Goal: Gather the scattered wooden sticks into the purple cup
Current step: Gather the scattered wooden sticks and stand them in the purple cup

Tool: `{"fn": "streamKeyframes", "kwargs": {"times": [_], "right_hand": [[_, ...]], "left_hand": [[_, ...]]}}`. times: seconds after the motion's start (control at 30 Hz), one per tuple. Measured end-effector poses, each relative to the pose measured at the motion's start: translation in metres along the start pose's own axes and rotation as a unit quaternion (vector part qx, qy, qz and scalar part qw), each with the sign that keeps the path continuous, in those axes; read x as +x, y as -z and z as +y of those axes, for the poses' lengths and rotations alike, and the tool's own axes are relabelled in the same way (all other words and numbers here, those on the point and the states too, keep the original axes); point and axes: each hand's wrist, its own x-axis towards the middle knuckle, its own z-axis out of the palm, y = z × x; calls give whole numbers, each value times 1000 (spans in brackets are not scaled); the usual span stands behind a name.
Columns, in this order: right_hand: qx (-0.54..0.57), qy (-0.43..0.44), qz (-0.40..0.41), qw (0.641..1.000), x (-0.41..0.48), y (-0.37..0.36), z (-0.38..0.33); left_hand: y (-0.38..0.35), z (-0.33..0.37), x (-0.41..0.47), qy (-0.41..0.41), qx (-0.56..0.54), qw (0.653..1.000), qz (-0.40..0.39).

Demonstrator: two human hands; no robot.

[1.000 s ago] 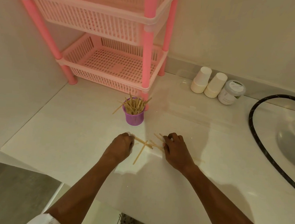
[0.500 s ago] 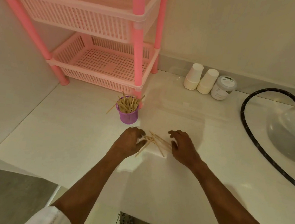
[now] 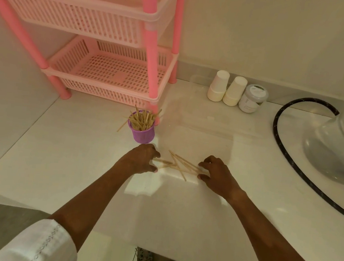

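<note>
Where the tabletop [image 3: 81,153] runs just in front of the cup [image 3: 143,135], loose sticks [image 3: 181,165] lie crossed in a small flat pile. Left hand [image 3: 140,158] and right hand [image 3: 220,176] bracket the pile, with the fingers and thumb of each curled round opposite stick ends and the pile resting on the tabletop. Cup upright, packed with more sticks, just beside a leg of the pink rack [image 3: 153,45].

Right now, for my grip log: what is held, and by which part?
Loose sticks: left hand grips their left ends, right hand their right ends.
</note>
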Motion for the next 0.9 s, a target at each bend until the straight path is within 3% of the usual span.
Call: {"fn": "streamKeyframes", "kwargs": {"times": [0.33, 0.47, 0.6, 0.8, 0.9], "right_hand": [[34, 18, 41, 998, 10, 0, -19], [-27, -1, -22, 999, 18, -3, -31], [-69, 40, -2, 997, 22, -8, -40], [-73, 65, 20, 995, 24, -8, -43], [-86, 72, 16, 994, 24, -9, -43]], "left_hand": [[-1, 5, 13, 9, -24, 999, 26], [-1, 11, 15, -30, -8, 999, 28], [-5, 18, 17, -70, 51, 996, 12], [-4, 25, 25, -44, -13, 999, 1], [-4, 27, 25, -67, 24, 997, 7]]}}
